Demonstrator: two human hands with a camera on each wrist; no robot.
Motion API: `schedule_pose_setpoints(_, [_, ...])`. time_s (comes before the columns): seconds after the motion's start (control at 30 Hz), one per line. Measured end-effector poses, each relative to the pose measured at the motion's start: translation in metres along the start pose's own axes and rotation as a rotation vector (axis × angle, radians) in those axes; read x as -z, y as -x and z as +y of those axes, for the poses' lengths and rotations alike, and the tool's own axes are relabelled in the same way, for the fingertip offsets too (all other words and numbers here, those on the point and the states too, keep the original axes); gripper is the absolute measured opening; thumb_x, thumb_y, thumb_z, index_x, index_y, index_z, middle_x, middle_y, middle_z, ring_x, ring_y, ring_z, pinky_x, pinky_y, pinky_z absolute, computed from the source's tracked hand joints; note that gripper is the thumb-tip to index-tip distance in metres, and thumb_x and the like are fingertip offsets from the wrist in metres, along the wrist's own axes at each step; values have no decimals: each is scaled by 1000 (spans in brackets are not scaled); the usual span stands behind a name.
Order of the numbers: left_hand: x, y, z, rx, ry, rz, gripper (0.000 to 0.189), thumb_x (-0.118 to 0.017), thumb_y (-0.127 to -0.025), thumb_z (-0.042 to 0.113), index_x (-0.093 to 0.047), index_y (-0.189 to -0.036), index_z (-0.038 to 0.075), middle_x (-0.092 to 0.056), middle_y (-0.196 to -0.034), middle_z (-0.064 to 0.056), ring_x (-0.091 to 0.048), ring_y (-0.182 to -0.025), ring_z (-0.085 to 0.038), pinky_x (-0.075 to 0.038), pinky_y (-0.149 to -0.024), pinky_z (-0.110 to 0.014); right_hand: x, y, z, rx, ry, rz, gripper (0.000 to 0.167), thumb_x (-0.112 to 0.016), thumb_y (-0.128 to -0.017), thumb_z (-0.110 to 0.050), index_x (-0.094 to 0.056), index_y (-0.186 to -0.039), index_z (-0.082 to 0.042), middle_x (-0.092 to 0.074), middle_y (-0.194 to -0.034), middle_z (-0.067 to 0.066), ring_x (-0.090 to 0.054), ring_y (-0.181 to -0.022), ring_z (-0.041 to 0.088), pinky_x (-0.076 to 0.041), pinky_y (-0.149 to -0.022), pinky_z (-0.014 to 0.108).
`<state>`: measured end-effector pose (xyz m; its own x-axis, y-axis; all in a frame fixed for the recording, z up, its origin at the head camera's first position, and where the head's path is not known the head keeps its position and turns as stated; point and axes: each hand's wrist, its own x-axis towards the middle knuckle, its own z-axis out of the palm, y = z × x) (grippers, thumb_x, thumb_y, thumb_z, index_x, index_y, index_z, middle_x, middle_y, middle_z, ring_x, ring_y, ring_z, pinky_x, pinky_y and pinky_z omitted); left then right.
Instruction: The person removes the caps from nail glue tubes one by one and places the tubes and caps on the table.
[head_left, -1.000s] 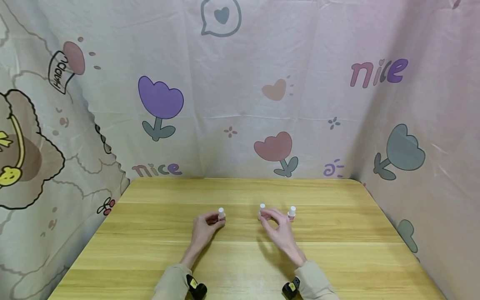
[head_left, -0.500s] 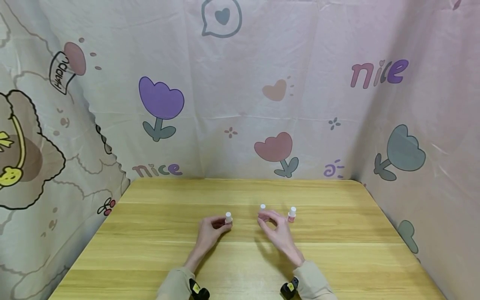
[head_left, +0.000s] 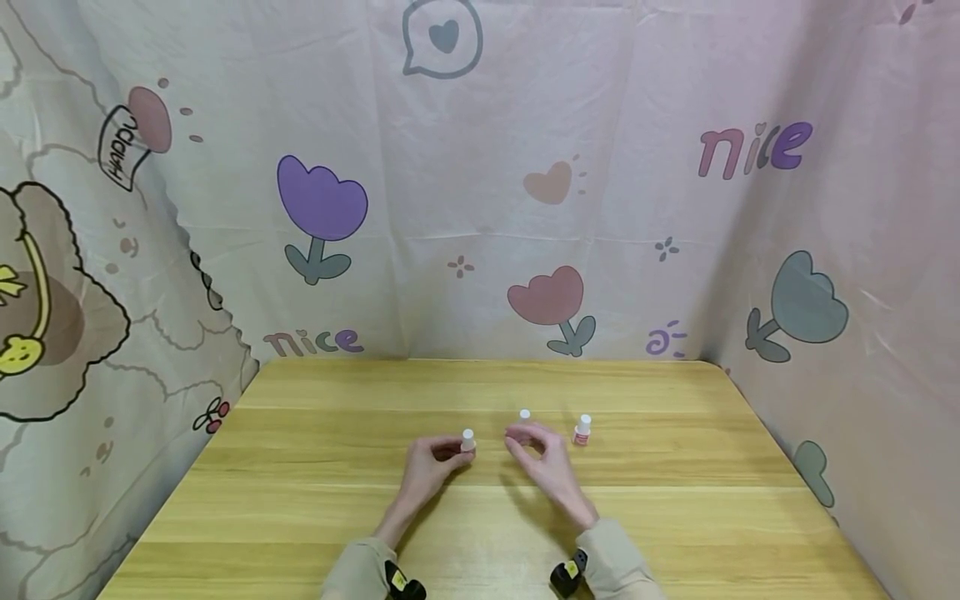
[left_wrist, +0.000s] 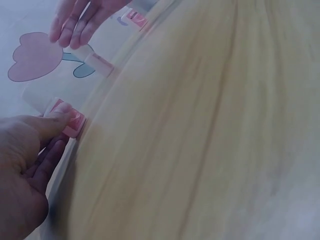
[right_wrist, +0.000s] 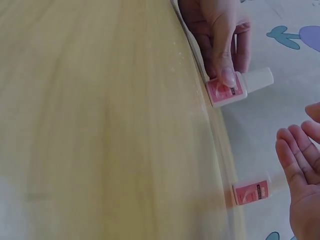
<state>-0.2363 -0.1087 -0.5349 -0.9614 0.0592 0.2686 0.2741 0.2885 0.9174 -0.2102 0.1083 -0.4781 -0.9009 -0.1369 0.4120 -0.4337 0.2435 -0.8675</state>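
Observation:
In the head view, my left hand [head_left: 429,473] pinches a small white-capped bottle [head_left: 468,440] between thumb and fingers. The bottle stands upright at the table surface, and its pink label [right_wrist: 220,92] shows in the right wrist view. My right hand [head_left: 550,467] hovers in front of a second, similar bottle [head_left: 525,415], covering its lower part. The right fingers [right_wrist: 296,150] are extended and hold nothing in the right wrist view. A third bottle [head_left: 582,431], also white-capped with a pink label, stands to the right of my right hand.
The wooden table [head_left: 300,517] carries the bottles, which form a loose row across its middle. A printed cloth [head_left: 450,167] hangs behind the table's far edge and along both sides. A black wrist camera [head_left: 567,575] sits at the right sleeve.
My left hand has slid its bottle to the right and slightly nearer. My right hand has shifted a little left, away from the third bottle; the second and third bottles stay put.

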Motion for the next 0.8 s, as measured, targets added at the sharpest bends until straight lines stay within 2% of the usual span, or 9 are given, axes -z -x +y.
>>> schedule_pose_setpoints(0.2, [-4,0,0,-50,13,-36,19,-85,-79,10,-80,-97,8,-79,-90,-11,-72,-78,-7,-57,-72,-19,-9,-4,25,-72,-26,-51,22,-69,-89,5,-69,-111,8,-71,-107,25,-66,-90,2,-55,-90,20])
schedule_pose_setpoints(0.37, [-6,1,-1,-84,40,-87,17,-84,-79,7,-79,-95,6,-78,-88,-14,-71,-77,-7,-57,-71,-19,-12,-5,35,-63,-89,-74,24,-70,-89,3,-68,-113,9,-71,-108,24,-67,-89,1,-55,-91,21])
schedule_pose_setpoints(0.57, [-8,2,0,-59,37,-150,16,-84,-80,8,-79,-95,8,-79,-90,-13,-71,-77,-7,-56,-71,-19,-14,-6,40,3,-136,-124,31,-74,-86,1,-65,-113,12,-68,-108,29,-66,-90,2,-57,-93,29])
schedule_pose_setpoints(0.67, [-9,2,1,-33,29,-181,17,-84,-80,9,-79,-96,10,-79,-92,-11,-72,-77,-6,-57,-71,-19,-15,-6,43,4,-154,-148,32,-75,-86,-1,-65,-114,13,-67,-106,31,-66,-90,2,-57,-93,29])
schedule_pose_setpoints(0.8, [-9,3,2,-45,35,-204,19,-84,-79,8,-78,-97,7,-79,-92,-13,-72,-77,-7,-58,-71,-20,-15,-7,43,-6,-169,-171,35,-77,-85,-3,-65,-114,12,-68,-104,29,-65,-88,3,-57,-91,28])
